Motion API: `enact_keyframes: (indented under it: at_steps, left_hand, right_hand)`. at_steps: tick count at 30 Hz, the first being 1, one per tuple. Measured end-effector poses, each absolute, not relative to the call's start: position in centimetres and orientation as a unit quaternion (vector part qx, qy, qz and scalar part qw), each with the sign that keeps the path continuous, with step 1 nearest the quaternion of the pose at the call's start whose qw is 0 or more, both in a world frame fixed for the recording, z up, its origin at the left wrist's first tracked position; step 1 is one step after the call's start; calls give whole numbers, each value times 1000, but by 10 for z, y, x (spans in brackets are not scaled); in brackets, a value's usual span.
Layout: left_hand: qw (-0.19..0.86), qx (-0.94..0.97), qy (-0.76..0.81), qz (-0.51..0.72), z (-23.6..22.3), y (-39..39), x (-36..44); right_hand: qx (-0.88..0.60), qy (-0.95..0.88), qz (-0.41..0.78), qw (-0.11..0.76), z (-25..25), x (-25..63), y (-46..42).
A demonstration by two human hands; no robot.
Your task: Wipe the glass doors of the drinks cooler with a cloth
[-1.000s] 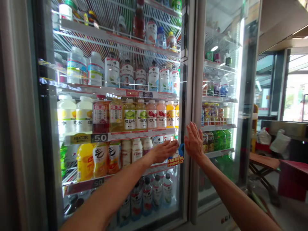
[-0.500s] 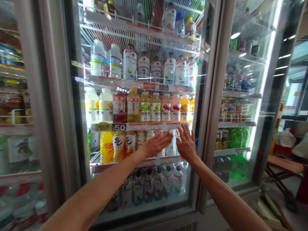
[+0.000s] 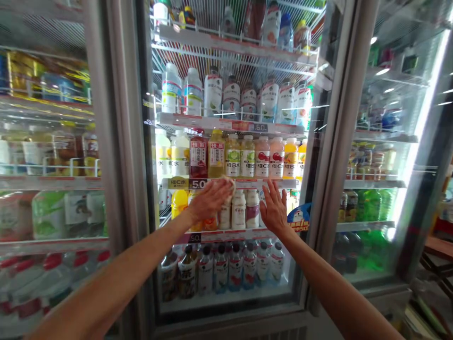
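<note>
My left hand [image 3: 210,199] lies flat before the glass door of a drinks fridge, at the price-strip level. Beyond its fingertips shows the pale edge of what looks like a cloth [image 3: 232,185], mostly hidden under the fingers. My right hand [image 3: 274,207] is open against the glass, fingers apart and pointing up, holding nothing. Behind the glass, small white-capped bottles [image 3: 238,210] stand between the two hands. Above them runs a row of juice-coloured bottles, among them a yellow bottle [image 3: 215,156] and a pink bottle [image 3: 262,158].
Metal door frames stand on the left [image 3: 122,141] and right [image 3: 341,141]. Fridge sections full of drinks flank this door. A blue round sticker [image 3: 299,217] is right of my right hand. Several dark-capped bottles [image 3: 235,269] fill the bottom shelf.
My left hand has swept left across the glass, away from my right hand, and the pale cloth edge now shows. My right hand stays in place. The view has turned left.
</note>
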State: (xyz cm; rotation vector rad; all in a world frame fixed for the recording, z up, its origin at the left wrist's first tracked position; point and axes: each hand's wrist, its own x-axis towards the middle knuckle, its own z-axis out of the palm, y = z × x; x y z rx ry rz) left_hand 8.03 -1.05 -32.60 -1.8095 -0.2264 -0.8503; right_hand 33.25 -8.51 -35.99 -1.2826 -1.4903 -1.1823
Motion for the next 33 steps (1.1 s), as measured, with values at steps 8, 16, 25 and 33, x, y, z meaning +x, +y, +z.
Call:
enact_keyframes:
  at_steps: [8, 16, 25, 33]
  left_hand:
    - [539, -803, -36, -253, -381, -17, 33]
    - [509, -674, -270, -462, -346, -1, -31]
    - [507, -733, -205, -405, -401, -6, -28]
    - [493, -723, -214, -434, -389, -3, -12]
  right_hand:
    - [-488, -629, -457, 396, -372, 304, -80]
    - [-467, -656, -446, 392, -378, 279, -68]
    - [-423, -676, -463, 387, -386, 256, -58]
    - [-443, -647, -473, 402, -380, 278, -60]
